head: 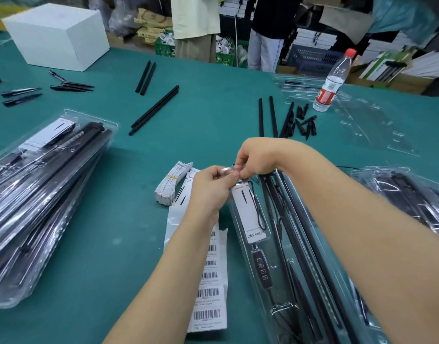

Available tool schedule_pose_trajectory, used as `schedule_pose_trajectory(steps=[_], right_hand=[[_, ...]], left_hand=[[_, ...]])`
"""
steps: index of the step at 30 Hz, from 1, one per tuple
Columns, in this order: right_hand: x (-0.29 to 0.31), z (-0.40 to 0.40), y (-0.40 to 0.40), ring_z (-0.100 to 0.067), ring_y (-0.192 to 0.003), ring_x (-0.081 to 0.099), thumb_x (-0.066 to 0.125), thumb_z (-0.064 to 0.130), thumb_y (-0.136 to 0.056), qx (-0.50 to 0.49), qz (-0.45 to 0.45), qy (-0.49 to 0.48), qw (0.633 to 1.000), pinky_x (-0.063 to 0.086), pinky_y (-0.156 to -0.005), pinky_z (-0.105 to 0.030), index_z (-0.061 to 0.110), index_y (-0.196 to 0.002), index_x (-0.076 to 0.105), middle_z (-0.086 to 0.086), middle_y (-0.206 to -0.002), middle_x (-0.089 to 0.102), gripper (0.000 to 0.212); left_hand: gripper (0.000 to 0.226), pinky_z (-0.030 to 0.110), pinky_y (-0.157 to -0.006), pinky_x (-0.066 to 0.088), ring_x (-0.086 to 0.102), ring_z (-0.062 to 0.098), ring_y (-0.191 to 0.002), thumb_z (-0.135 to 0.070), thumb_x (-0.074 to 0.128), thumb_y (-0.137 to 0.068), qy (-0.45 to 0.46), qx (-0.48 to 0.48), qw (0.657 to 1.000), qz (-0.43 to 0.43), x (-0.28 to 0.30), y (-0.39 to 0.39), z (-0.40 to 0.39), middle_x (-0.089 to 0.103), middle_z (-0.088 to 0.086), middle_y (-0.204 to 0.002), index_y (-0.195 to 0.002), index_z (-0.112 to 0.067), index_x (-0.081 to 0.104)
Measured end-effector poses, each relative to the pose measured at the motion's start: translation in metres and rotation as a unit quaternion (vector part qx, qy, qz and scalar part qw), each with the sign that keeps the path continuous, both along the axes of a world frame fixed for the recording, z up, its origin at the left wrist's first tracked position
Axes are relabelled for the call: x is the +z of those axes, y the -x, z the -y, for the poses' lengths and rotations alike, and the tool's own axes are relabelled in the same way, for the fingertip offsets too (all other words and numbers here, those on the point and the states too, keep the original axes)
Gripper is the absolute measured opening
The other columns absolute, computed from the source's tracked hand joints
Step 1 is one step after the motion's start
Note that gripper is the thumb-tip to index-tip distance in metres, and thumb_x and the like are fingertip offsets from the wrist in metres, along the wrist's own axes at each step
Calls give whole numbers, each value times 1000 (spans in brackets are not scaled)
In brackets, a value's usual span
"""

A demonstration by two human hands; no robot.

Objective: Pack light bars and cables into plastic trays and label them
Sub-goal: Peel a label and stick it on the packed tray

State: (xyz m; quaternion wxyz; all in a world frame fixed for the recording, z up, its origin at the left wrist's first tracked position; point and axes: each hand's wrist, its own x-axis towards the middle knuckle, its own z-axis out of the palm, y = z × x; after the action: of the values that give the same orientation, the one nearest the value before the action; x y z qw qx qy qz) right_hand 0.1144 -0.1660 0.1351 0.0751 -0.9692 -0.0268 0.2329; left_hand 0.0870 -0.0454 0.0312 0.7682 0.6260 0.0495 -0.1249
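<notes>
Plastic tray [270,281] tab between hands

Left hand [208,187] and right hand [253,157] pinching top of clear tray [270,244], barcode labels [208,291] beside, green table [201,115]

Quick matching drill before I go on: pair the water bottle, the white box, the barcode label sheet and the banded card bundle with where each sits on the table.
Things:
1. water bottle
2. white box
3. barcode label sheet
4. banded card bundle

Places:
A. far left corner of the table
B. under the left forearm
C. far right, upright
D. just left of the left hand

Pairs: 1-C, 2-A, 3-B, 4-D
</notes>
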Motion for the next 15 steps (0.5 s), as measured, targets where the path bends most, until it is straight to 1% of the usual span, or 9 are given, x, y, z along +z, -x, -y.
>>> schedule_pose_trajectory(steps=[2,4,6,8,9,11,14,15], right_hand=[[-1,0,1,-18,-92,60,71,20,-91,-4,2,-4,1000,49,-85,-31,17,-102,74,3,-96,70,12],[-1,1,3,-17,-90,59,70,20,-91,-12,4,-11,1000,49,-83,-30,16,-105,75,-1,-101,71,15],[0,1,4,-14,-86,58,69,20,-92,-12,-2,-13,1000,48,-75,-26,17,-106,75,2,-99,70,15],[1,1,4,-8,-77,54,67,21,-93,-5,-16,-2,1000,42,-64,-21,21,-101,75,8,-89,66,11],[2,1,4,-7,-74,52,67,21,-93,-3,-20,1,1000,40,-62,-21,23,-97,74,10,-85,64,9],[2,2,4,-9,-76,53,67,21,-91,-6,-18,-10,1000,42,-65,-22,25,-93,73,10,-84,64,7],[1,5,6,-14,-86,57,68,22,-89,-21,-11,-35,999,48,-81,-29,24,-95,75,5,-94,69,10],[0,7,7,-15,-88,57,68,22,-89,-26,-10,-41,999,48,-83,-30,24,-95,76,4,-96,70,10]], left_hand=[[12,30,-61,55,64,23,-73,-8,73,-88,-2,7,1000,4,0,0,1,73,23,-98,-91,1,65],[15,33,-65,53,62,25,-74,-8,73,-88,-2,11,1000,4,0,1,1,70,19,-87,-93,3,65],[15,36,-67,53,62,26,-75,-8,73,-88,-1,10,1000,2,-1,1,2,68,19,-85,-93,3,65],[10,30,-60,53,62,26,-73,-8,73,-88,-5,4,1000,5,-1,2,2,67,18,-83,-88,-2,64],[11,27,-55,51,61,25,-72,-8,73,-89,-6,3,1000,9,-1,2,2,65,15,-81,-84,-5,62],[14,26,-52,50,61,23,-70,-8,72,-89,1,-1,1000,12,0,1,1,64,12,-80,-82,-9,59],[15,26,-53,46,62,24,-70,-8,70,-90,23,-11,1000,5,0,2,0,67,12,-82,-83,-11,57],[16,26,-55,43,61,25,-70,-8,70,-90,27,-13,1000,3,0,2,0,67,12,-82,-82,-11,57]])
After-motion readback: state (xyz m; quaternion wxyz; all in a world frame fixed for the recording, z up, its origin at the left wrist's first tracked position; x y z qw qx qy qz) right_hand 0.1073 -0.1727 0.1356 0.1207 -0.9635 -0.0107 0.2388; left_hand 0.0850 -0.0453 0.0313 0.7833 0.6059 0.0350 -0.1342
